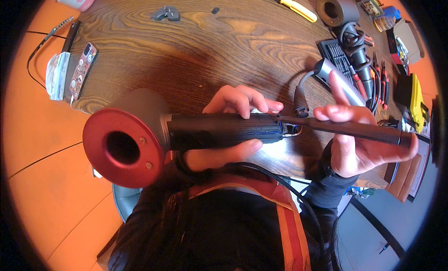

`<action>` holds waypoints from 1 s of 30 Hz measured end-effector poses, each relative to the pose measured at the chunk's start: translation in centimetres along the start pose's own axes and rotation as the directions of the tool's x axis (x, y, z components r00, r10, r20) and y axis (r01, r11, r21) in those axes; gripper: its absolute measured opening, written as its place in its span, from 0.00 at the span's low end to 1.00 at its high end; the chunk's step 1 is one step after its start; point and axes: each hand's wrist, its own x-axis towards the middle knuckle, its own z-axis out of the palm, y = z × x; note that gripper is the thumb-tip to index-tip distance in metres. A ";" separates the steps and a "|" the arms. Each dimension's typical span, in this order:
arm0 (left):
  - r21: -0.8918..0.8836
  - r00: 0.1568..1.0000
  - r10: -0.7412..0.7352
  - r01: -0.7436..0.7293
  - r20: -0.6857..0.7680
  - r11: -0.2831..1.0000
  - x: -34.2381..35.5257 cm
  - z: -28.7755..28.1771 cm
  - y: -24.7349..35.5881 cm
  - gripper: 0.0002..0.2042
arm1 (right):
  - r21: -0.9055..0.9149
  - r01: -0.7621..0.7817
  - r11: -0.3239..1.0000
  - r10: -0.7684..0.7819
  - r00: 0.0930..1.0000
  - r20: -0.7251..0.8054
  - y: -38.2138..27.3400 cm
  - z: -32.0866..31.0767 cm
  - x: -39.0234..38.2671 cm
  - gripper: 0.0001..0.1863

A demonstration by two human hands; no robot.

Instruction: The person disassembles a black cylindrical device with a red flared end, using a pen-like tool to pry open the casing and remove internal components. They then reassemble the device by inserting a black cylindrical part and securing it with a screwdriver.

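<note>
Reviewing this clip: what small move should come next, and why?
I'd probably steady the hair dryer with the left hand before moving the black pen-shaped tool: its tip, guided by the right hand, appears close to exposed wires.

Repair workshop. We identify it by the wooden tabletop point(261, 47): on its right side, pliers point(384, 84), a bit case point(335, 55) and a cord-wrapped dryer point(351, 12); toward its far edge, a yellow-handled screwdriver point(298, 8); at its near side, an opened red-fronted hair dryer point(219, 129).

The left grip point(233, 100) clasps a red-faced hair dryer point(205, 131), the right grip point(352, 154) a slim dark rod point(364, 131).
</note>
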 end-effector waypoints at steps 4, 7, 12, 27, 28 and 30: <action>0.002 0.998 -0.052 0.052 -0.019 0.999 -0.1 -0.2 0.1 0.18 | -0.139 0.081 0.987 -0.058 0.986 0.158 -0.2 -1.2 0.2 0.15; -0.030 0.999 -0.021 0.022 0.040 0.999 -0.1 -0.3 0.2 0.18 | -0.111 -0.055 0.992 0.064 0.995 0.075 -0.4 -0.1 -0.1 0.14; -0.017 1.000 -0.018 0.019 0.018 1.000 -0.1 -0.2 0.0 0.17 | -0.111 -0.135 0.985 0.130 0.990 -0.049 -0.7 1.0 -1.0 0.15; 0.040 0.988 -0.153 0.153 -0.003 0.987 -0.2 0.2 0.5 0.17 | -0.030 -0.144 0.989 0.141 0.986 -0.091 -0.8 1.4 -0.2 0.24; 0.045 0.988 -0.153 0.153 -0.004 0.987 -0.2 0.2 0.5 0.17 | -0.070 -0.147 0.987 0.145 0.989 -0.034 -0.9 0.7 -0.2 0.21; -0.004 0.990 -0.138 0.138 0.026 0.990 -0.2 0.0 0.4 0.17 | -0.161 -0.083 0.984 0.095 0.993 0.072 -0.7 -0.2 -0.1 0.15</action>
